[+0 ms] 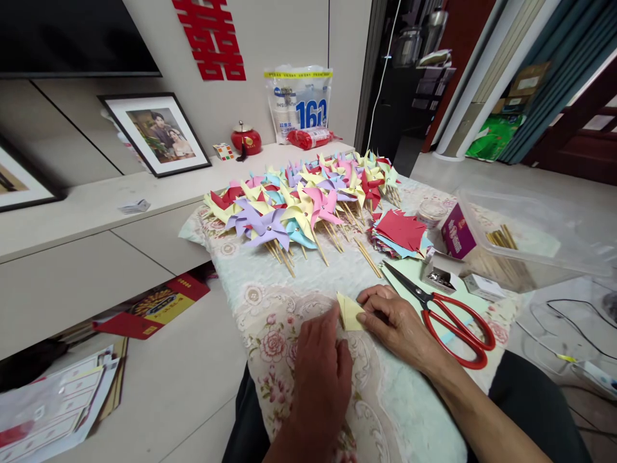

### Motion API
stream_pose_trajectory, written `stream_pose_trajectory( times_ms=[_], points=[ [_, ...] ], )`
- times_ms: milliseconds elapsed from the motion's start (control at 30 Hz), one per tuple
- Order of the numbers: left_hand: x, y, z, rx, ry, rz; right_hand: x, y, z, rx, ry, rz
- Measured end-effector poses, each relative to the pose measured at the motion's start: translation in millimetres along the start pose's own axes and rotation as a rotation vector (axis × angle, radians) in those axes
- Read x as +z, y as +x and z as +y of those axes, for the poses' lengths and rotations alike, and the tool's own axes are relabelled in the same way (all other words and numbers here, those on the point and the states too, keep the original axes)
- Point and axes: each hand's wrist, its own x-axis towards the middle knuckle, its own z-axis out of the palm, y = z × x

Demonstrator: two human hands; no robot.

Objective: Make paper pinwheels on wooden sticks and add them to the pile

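Observation:
A small folded piece of pale yellow paper [351,314] lies on the flowered tablecloth between my two hands. My right hand [398,321] pinches its right corner between thumb and fingers. On the other side, my left hand [321,363] rests with its fingers stretched forward, the fingertips at the paper's left edge. To the right of my right hand lie scissors [429,302] with red handles, their blades apart. Under them is a sheet of light green paper [463,308]. A stack of cut red and blue paper pieces [400,231] sits just beyond.
Many paper pinwheels [270,225] on sticks cover the far part of the table. Loose sticks [367,257] lie nearer. At right are a small open box of metal pins [441,278], a white box [483,287] and a clear plastic bin [530,251] with sticks.

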Motion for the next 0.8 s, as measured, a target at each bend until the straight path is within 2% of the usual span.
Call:
stream_pose_trajectory(
  times_ms=[100,167,300,433,500,667,800],
  points=[
    [-3.6,3,-1,-0.197,-0.119,-0.004,-2,0,0,0.017,0.076,0.001],
    [-7.1,7,3,-0.298,-0.181,-0.055,-4,-1,1,0.036,0.136,0.013],
    [-10.8,17,14,-0.396,-0.354,-0.163,-7,-3,1,0.087,0.257,0.063],
    [-4.1,25,20,-0.504,-0.678,-0.122,-9,-6,0,0.097,0.317,0.059],
    [0.2,27,20,-0.535,-0.77,-0.088,-9,-6,-2,0.087,0.316,0.048],
    [3.9,26,16,-0.537,-0.664,-0.071,-9,-5,-5,0.066,0.321,0.027],
    [4.6,22,15,-0.481,-0.55,-0.104,-10,-6,-6,0.051,0.359,0.025]
  ],
)
